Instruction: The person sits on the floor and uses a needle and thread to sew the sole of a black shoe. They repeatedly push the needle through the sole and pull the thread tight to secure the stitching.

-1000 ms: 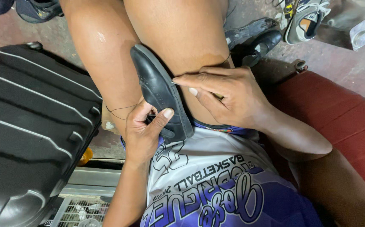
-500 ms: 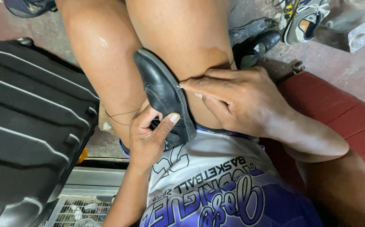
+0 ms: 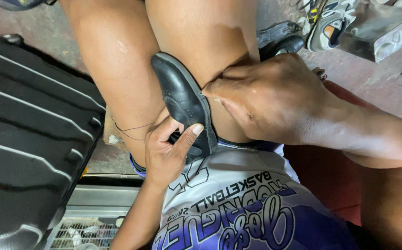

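Observation:
A black leather shoe (image 3: 181,97) is wedged between my bare thighs, toe pointing away from me. My left hand (image 3: 166,150) grips the shoe's heel end, thumb lying across its upper. A thin dark thread (image 3: 131,128) runs from that hand over my left thigh. My right hand (image 3: 268,99) rests against the shoe's right side at my right thigh, fingers bunched at the shoe's edge; whether they pinch anything is hidden. My white and purple printed shorts (image 3: 238,208) fill the lower middle of the view.
A black ribbed hard-shell suitcase (image 3: 29,139) lies at the left. A red cushioned seat (image 3: 330,171) is under me at the right. Sneakers (image 3: 326,21), a dark shoe (image 3: 279,39) and a metal block (image 3: 381,28) sit on the concrete floor ahead. A wire mesh basket (image 3: 85,231) is at bottom left.
My right hand has slid forward along the shoe's right edge and its fingers have bunched together. My left hand stays on the heel end.

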